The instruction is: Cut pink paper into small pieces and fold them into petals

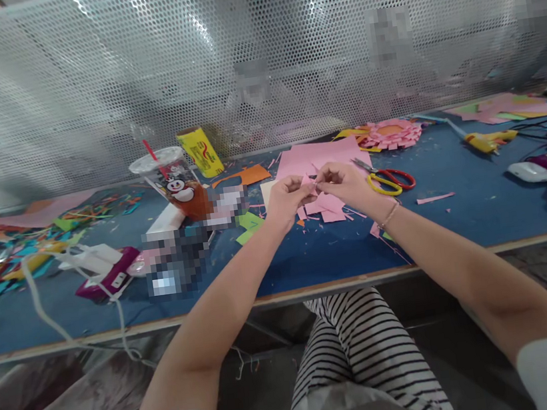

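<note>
Both my hands meet over the blue table, pinching a small piece of pink paper (307,181) between them. My left hand (287,198) has its fingers closed on the paper's left side. Opposite it, my right hand (344,182) grips the right side with thumb and finger. Under and behind them lie a pink sheet (319,152) and several cut pink pieces (332,209). Scissors with red and yellow handles (391,179) rest just right of my right hand. Green paper scraps (250,225) lie left of my left hand.
A clear cup with a red straw (175,184) and a yellow roll (202,152) stand at left. Behind the paper sits a pink fringed ring (390,134). A yellow glue gun (489,141) and purple power strips (108,274) lie about. A perforated metal panel (253,46) rises behind.
</note>
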`<state>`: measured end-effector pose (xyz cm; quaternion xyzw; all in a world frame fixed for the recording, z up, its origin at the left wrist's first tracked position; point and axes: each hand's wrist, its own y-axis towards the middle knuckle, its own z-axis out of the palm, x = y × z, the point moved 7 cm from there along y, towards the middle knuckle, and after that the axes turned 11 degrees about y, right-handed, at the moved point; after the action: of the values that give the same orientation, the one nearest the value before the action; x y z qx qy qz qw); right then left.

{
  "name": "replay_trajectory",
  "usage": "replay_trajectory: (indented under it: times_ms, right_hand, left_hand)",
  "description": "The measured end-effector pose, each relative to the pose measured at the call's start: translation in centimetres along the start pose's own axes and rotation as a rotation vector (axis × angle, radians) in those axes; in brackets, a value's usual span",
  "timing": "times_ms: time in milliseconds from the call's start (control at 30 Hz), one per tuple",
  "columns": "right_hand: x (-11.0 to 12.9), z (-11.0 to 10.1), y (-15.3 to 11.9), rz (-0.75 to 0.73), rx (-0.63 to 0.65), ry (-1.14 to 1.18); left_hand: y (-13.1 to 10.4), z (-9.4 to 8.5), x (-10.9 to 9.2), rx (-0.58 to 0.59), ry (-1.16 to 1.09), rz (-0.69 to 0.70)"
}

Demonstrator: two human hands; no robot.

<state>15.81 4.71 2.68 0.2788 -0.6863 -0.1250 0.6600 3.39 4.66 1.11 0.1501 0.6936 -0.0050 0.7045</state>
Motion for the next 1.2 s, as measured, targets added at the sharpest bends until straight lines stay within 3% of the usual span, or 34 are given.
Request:
replay_trajectory:
  times_ms: [600, 1200]
  right_hand:
    - [1.3, 0.4, -0.3, -0.053, 0.04, -0.02]
    - [1.5, 0.4, -0.5, -0.044, 0.049, 0.003]
  left_hand:
    - [0.3, -0.1, 0.8, 0.019, -0.148, -0.125]
    - [0.3, -0.1, 1.0, 0.026, -0.186, -0.157]
